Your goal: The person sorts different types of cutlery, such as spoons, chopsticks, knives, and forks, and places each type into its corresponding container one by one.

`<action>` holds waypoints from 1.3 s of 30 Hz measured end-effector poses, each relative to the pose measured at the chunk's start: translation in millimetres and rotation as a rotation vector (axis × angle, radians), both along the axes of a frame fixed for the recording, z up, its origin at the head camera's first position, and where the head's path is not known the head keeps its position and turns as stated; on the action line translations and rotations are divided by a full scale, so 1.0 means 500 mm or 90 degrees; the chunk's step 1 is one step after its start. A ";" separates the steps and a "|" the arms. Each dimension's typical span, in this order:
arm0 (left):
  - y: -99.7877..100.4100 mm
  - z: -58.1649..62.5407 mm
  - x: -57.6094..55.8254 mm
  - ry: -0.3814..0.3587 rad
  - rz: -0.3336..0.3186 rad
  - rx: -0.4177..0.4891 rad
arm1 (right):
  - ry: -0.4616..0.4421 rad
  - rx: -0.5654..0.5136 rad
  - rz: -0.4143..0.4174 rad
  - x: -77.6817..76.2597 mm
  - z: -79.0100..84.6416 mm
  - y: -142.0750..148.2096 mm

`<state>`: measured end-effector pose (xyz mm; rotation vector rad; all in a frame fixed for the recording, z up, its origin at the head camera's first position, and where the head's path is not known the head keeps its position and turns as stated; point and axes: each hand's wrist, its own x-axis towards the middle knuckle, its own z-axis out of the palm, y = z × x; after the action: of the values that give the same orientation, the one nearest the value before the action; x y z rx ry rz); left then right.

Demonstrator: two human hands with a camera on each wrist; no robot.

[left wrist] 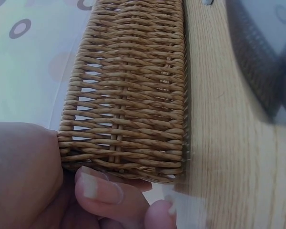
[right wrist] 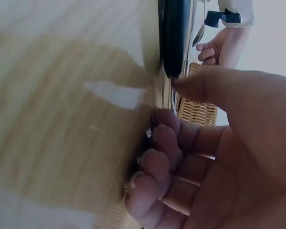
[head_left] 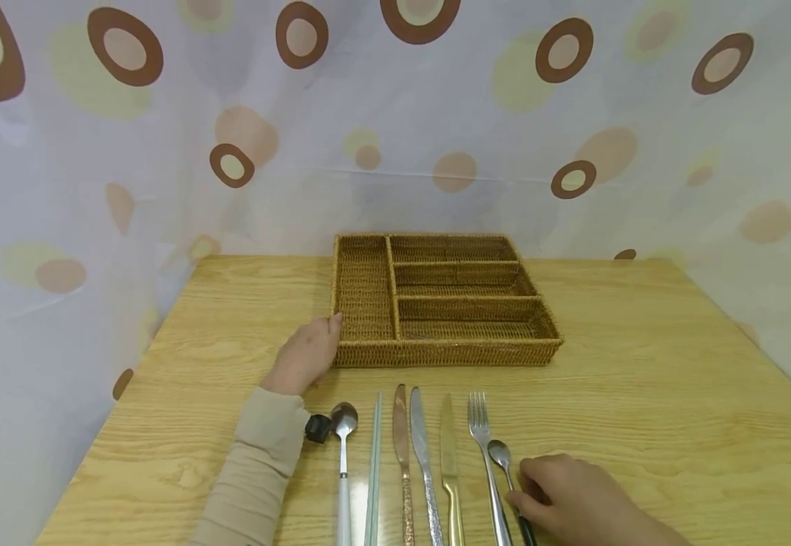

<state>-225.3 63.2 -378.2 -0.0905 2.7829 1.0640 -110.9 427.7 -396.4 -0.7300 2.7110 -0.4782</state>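
Note:
At the front left corner of a wicker cutlery tray (head_left: 446,353), my left hand (head_left: 308,350) grips the side. In the left wrist view its thumb lies at the rim and its bent fingers (left wrist: 105,191) are by the corner of the woven wall (left wrist: 124,90). My right hand (head_left: 569,497) rests on the table beside a small spoon (head_left: 500,453) with a black handle (right wrist: 175,38). Its thumb appears to touch the handle, and the other fingers are loosely bent with a gap to the thumb. The spoon lies flat on the table.
Left of the small spoon lie a fork (head_left: 478,421), a gold knife (head_left: 448,447), a silver knife (head_left: 420,436), a copper-toned knife (head_left: 401,432), pale green chopsticks (head_left: 373,470) and a white-handled spoon (head_left: 344,421). A patterned cloth (head_left: 402,114) hangs behind the wooden table (head_left: 641,364).

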 end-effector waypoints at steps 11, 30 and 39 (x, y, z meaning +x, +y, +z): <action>0.000 0.003 -0.001 0.003 -0.004 -0.002 | 0.045 0.018 -0.073 0.014 -0.007 -0.012; -0.003 0.008 0.002 -0.002 -0.004 -0.005 | -0.002 -0.039 -0.082 0.007 -0.003 -0.006; -0.003 0.003 0.000 0.001 -0.008 -0.016 | -0.055 -0.128 -0.067 0.001 0.004 0.012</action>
<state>-225.1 61.7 -376.6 -0.0757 2.7953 1.0278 -110.4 433.8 -394.6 -0.6018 2.6560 -0.7972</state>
